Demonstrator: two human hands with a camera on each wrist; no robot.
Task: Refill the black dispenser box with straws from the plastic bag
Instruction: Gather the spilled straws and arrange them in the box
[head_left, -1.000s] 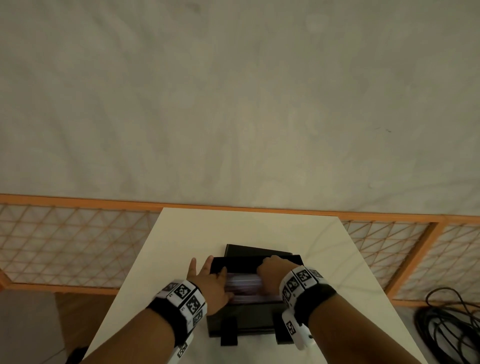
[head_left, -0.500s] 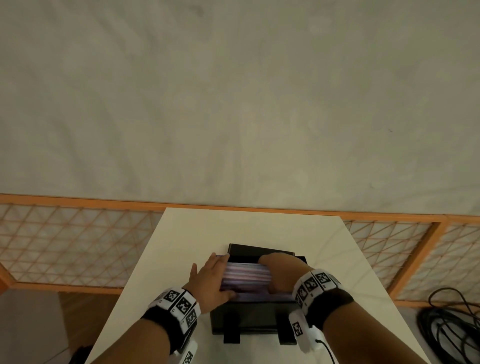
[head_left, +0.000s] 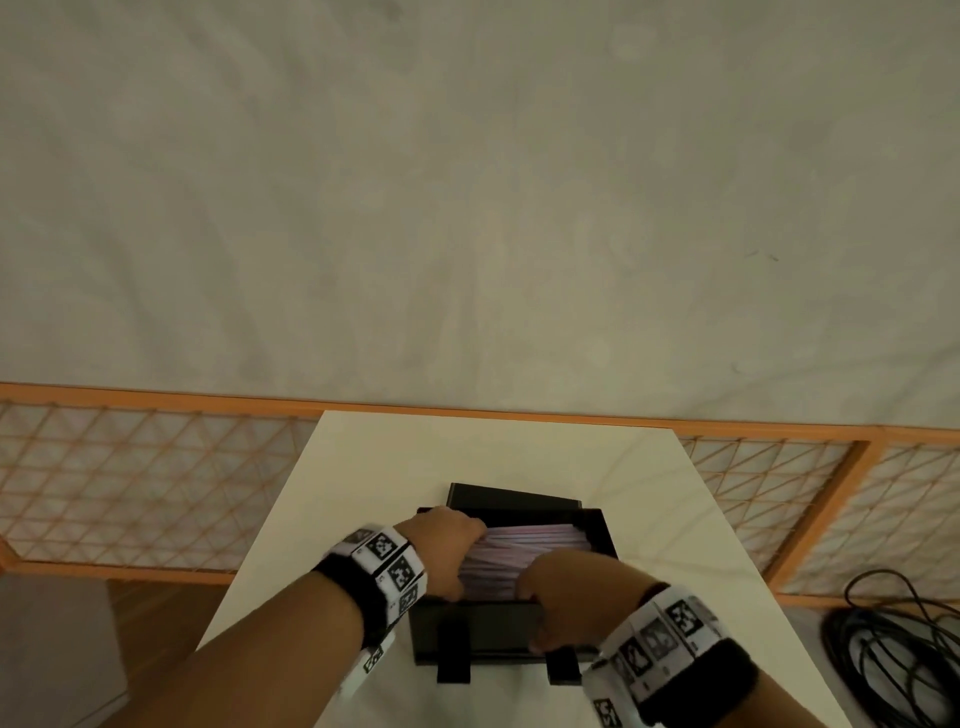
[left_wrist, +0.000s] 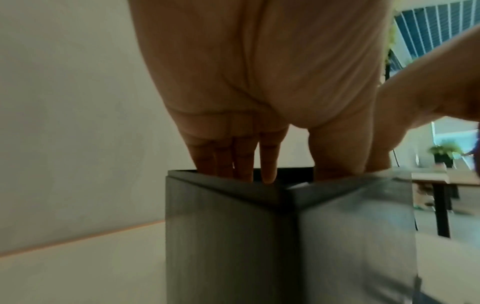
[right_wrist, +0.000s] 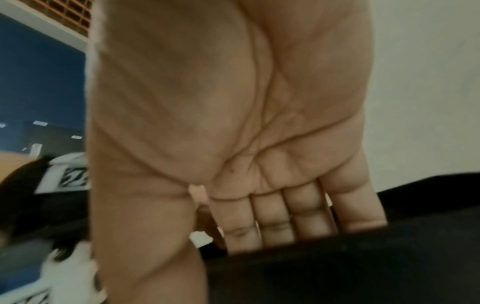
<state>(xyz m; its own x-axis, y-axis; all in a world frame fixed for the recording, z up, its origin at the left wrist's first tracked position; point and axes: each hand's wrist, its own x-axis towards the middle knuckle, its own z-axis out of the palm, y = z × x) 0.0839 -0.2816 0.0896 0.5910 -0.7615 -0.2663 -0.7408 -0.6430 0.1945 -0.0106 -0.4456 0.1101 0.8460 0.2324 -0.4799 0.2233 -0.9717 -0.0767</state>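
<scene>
The open black rectangular dispenser box (head_left: 511, 626) on the white counter (head_left: 374, 467) holds a bundle of pale pink straws (head_left: 524, 553). The left hand (head_left: 447, 551) and right hand (head_left: 571, 592) reach straight, close-set fingers (left_wrist: 244, 160) inside. Bare counter lies beyond the box.

Left hand (head_left: 451, 551) reached down with straight fingers (left_wrist: 267, 164) close together and thumb apart, right hand (head_left: 569, 587) alongside, palm down, fingers (right_wrist: 275, 224) extended side by side, both forearms angled inward, marker bands on wrists.
</scene>
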